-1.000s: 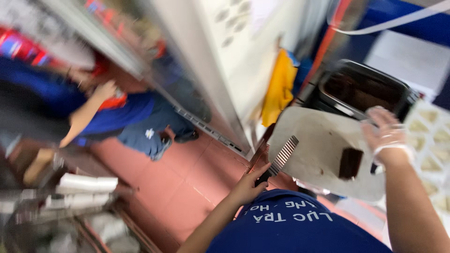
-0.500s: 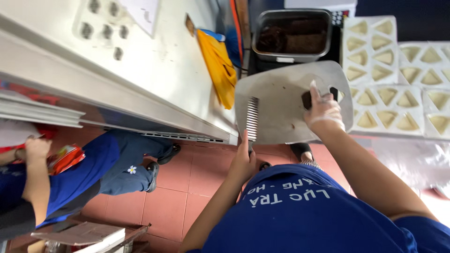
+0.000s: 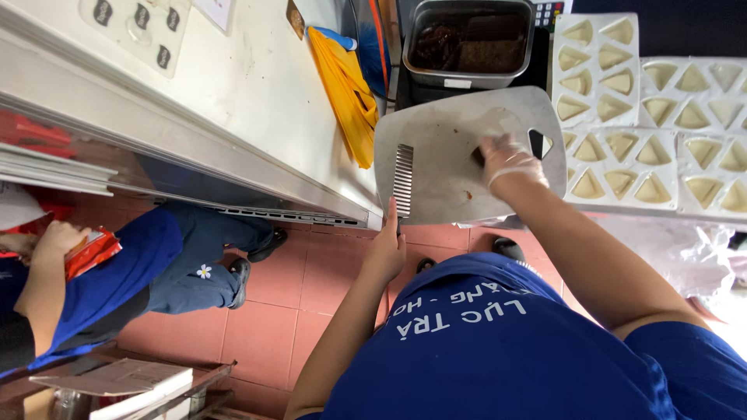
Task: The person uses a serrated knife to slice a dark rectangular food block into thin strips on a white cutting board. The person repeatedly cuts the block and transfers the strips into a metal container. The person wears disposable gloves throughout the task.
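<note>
A grey plastic cutting board point(image 3: 451, 155) lies flat at the front edge of the worktop, between the stainless counter point(image 3: 233, 85) and the white moulded trays point(image 3: 661, 132) of pale triangular pieces; behind it stands a metal tub point(image 3: 467, 39) of dark brown filling. The board looks stiff and fairly light, its face smooth and probably a little greasy, so the cut-out handle slot near its far right corner or its thick near edge would be the firm places to grasp. The wavy-bladed cutter point(image 3: 403, 180) rests on the board's left side, and the left hand point(image 3: 387, 249) is closed round its handle at the near edge, though how tightly cannot be told. The gloved right hand point(image 3: 506, 161) has its fingers curled down onto a small dark lump point(image 3: 477, 155) on the board; that piece looks soft and sticky, best pinched lightly from above
</note>
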